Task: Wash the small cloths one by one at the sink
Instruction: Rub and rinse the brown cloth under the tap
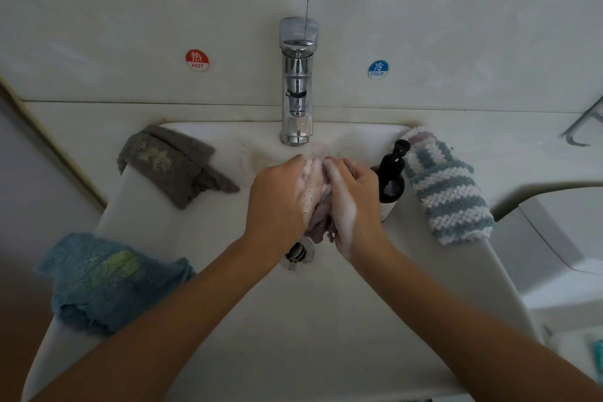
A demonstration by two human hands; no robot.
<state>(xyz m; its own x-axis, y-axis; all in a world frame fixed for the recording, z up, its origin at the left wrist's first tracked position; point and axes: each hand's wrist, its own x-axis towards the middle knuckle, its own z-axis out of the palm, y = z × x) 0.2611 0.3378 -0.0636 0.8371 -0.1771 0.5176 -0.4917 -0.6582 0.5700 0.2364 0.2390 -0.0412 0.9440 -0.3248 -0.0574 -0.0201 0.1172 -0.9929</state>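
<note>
Over the sink [228, 320] drain, the left hand [277, 202] and right hand [352, 202] curl their soapy fingers around a purple cloth [318, 222], likely so suds fall into the basin.

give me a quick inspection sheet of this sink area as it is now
surface: white sink, drain open, bare basin in front
job's things: soapy purple cloth between both hands; grey cloth and blue cloth on left rim; striped cloth on right rim
clutter: dark soap bottle right of the hands
hands: left hand and right hand grip the purple cloth, covered in foam
cables: nothing seen
surroundings: chrome tap, no water stream visible; hot sticker, cold sticker on wall
</note>
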